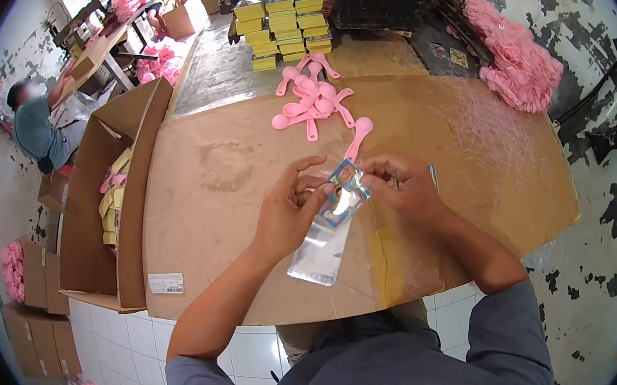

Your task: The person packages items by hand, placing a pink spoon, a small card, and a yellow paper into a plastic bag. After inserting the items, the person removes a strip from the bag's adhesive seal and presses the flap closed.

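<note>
Over the cardboard-covered table, both my hands hold a small glossy printed card (343, 198), blue with coloured pictures. My left hand (296, 203) pinches its left edge between thumb and fingers. At its upper right edge, the fingers of my right hand (399, 181) are closed on the card, partly hiding that corner. A clear plastic bag (320, 253) hangs or lies just below the card, overlapping it in this view. Close beyond my hands lies one pink spoon (360, 137), handle toward me. Farther back is a loose heap of pink spoons (308, 101).
Stacks of yellow-edged cards (283, 26) stand at the back of the table (214, 225). Shredded clear plastic (488, 117) lies at the right, near pink bundles (526, 79). A long open carton (134, 286) flanks the left edge. Another person (46, 126) sits at far left.
</note>
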Tool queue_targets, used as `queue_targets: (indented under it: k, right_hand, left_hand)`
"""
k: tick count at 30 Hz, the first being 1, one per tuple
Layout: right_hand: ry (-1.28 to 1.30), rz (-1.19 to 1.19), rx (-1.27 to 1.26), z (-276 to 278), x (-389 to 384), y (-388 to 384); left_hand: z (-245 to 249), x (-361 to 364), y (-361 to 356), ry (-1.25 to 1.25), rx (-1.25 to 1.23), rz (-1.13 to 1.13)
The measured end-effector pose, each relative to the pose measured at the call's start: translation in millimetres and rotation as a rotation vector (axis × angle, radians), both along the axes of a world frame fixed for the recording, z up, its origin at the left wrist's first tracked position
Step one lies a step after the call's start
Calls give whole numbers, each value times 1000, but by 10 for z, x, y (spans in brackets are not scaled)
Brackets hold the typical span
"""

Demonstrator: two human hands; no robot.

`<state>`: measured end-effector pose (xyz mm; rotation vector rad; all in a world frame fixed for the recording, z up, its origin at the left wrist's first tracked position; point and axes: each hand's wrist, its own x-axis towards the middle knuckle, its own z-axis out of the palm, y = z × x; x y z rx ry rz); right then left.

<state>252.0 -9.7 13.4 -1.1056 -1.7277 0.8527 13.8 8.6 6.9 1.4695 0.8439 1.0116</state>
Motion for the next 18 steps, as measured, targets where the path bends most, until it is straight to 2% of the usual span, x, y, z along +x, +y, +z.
queue_targets:
  k: [1,4,7,10,13,16,18]
  right_hand:
    - [-125,39,57,36,-5,-11]
    - [-116,232,181,-59,9,101]
    - [295,38,-194,-115,-36,117]
    - [371,28,-185,42,-107,60]
    - [173,39,-250,-67,-48,98]
    - [-122,300,95,21,23,239]
    - [-303,164,182,96,69,402]
  left_hand:
    - [-2,-2,1,2,7,-9]
    - [-16,-19,19,25,13,-36]
    - [59,-1,-2,-5,-41,-78]
    - [-8,-7,28,-17,-31,-124]
    - [21,-19,15,-25,-61,-132]
    - [-19,-33,45,-14,-55,-125]
    - [-30,-45,59,-3,-69,-105]
